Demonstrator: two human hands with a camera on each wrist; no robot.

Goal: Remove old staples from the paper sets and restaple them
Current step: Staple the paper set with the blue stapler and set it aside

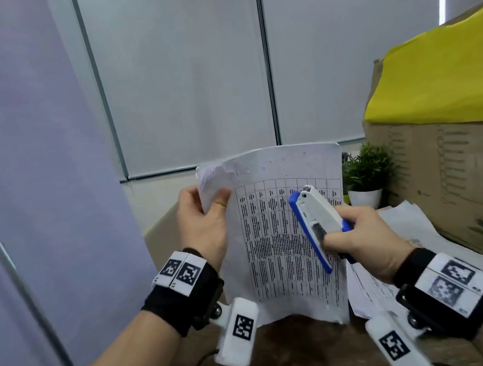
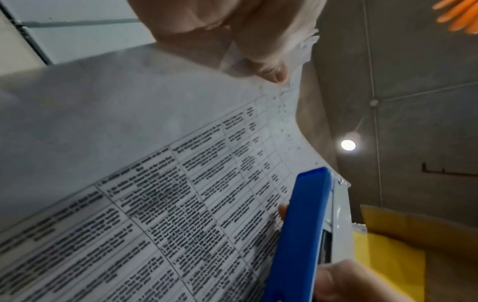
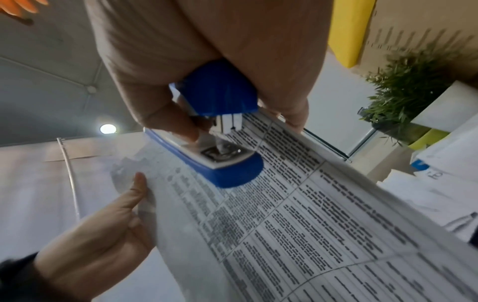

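A set of white paper sheets (image 1: 283, 238) printed with a table stands upright in front of me, its top margin dotted with small holes. My left hand (image 1: 205, 220) pinches its crumpled top-left corner between thumb and fingers. My right hand (image 1: 359, 238) grips a blue and white stapler (image 1: 315, 222) in front of the sheet's right half, nose pointing up. In the left wrist view the paper (image 2: 155, 183) fills the frame, with the stapler (image 2: 302, 235) at its right. In the right wrist view the stapler (image 3: 214, 147) gapes open over the paper (image 3: 297, 214).
More loose printed sheets (image 1: 407, 253) lie on the table at the right. A small potted plant (image 1: 367, 176) stands behind the paper. A big cardboard box (image 1: 446, 173) topped with yellow material (image 1: 449, 75) fills the right side. A brown tabletop (image 1: 300, 352) lies below.
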